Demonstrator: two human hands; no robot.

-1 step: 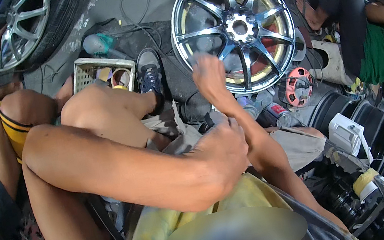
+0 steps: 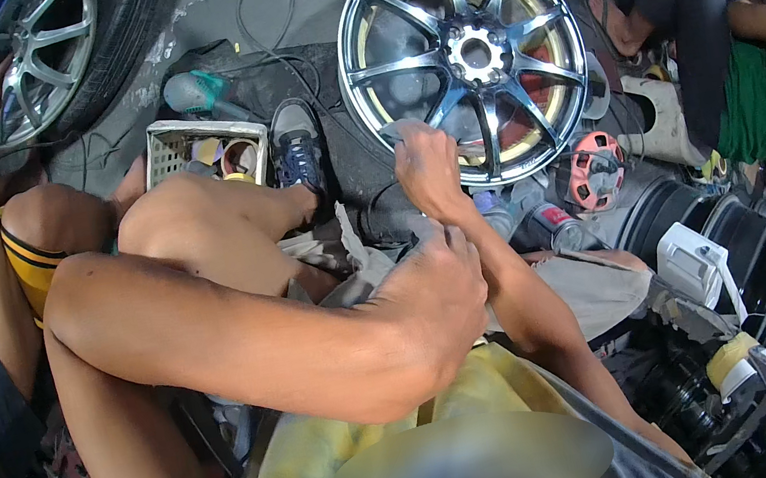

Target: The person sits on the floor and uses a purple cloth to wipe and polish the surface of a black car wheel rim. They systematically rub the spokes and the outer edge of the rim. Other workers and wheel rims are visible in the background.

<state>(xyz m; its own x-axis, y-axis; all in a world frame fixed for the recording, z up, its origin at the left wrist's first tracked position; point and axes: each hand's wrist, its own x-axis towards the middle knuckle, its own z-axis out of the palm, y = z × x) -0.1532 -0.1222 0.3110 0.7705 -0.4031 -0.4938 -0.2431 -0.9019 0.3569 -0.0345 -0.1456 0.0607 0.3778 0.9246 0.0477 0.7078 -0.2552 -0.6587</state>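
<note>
A chrome multi-spoke wheel rim [image 2: 476, 56] lies face up in front of me. My right hand [image 2: 429, 168] is at its near left edge, fingers closed on a small grey piece [image 2: 392, 134] that looks like a folded pad or paper. My left hand [image 2: 436, 281] is closed just nearer to me, beside my right forearm; its fingers curl away from view, so what it holds is hidden. A cream plastic basket [image 2: 161, 154] with rolls of tape and other small things stands left of the wheel, next to my shoe [image 2: 297, 147].
A teal and clear tool [image 2: 198, 90] and a dark cable [image 2: 270, 50] lie behind the basket. A red round-framed device [image 2: 598, 171] and a can [image 2: 558, 225] sit right of the wheel. Stacked dark rims [image 2: 763, 267] fill the right side. Co-workers sit left and right.
My right hand, blurred by motion before, has shifted slightly toward me and right along the rim's edge, and the grey piece now shows. My left hand has moved slightly.
</note>
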